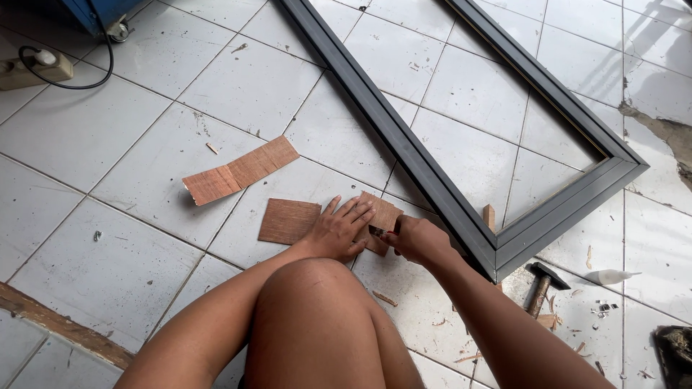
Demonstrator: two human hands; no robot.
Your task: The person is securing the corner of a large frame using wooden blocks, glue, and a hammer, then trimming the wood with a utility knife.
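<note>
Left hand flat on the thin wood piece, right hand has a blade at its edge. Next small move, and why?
Probably draw the small tool in the right hand a little further along the thin wood piece, keeping the left hand pressing it flat on the tiled floor. The tool's tip already meets the piece beside the left fingers, and the piece looks uncut there.

A hammer (pixel 542 286) and power strip (pixel 34 68) lie on the tiled floor (pixel 108 137).
</note>
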